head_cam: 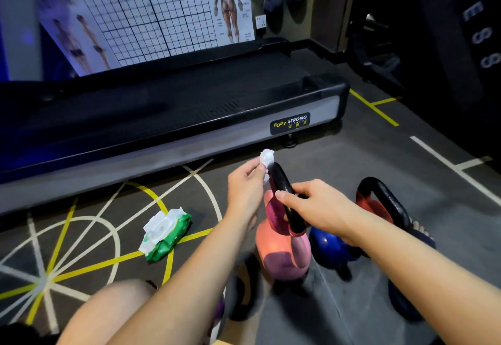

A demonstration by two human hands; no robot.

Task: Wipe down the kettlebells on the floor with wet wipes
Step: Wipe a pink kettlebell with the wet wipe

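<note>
The pink kettlebell [282, 252] on the floor [379, 171] looks heavy and rigid, best steadied by its black handle [282, 182], which the right hand [311, 203] grips. Just beyond, the left hand [245, 184] pinches a limp wet wipe [267, 158] against the handle's top.

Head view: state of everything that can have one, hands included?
left hand: pinches the wet wipe
wet wipe: crumpled, pressed on the handle's top
right hand: grips the pink kettlebell's handle
pink kettlebell: held by its handle, being wiped
blue kettlebell: on the floor, not held
red kettlebell: handle up, not held
wipes pack: lying on the floor, lid up; open or closed unclear
</note>
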